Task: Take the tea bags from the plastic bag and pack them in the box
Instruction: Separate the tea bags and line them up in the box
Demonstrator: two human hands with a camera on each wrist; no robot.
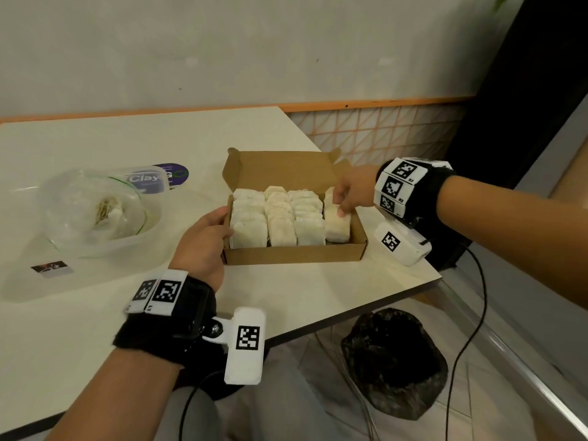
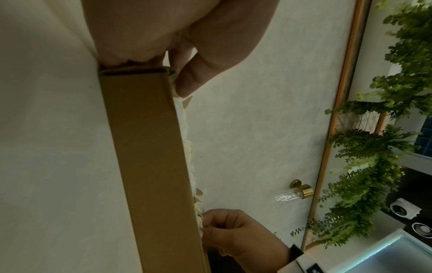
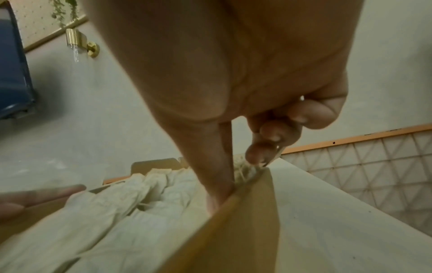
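Cardboard box (image 1: 296, 254) gripped at its left wall by the left hand (image 1: 203, 246); right hand (image 1: 351, 192) pinches tea bags (image 1: 337, 222).

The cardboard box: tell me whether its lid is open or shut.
Open. The cardboard box has its lid folded back upright behind it, with rows of tea bags exposed inside.

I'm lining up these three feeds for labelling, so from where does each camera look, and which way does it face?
Head: from above, looking forward and down at the box on the table; both forearms and hands show.
Left wrist: beside the box's outer wall, looking along it; left hand close up, right hand beyond.
Right wrist: above the box's right end, looking down the right hand at the tea bags.
All three share the box.
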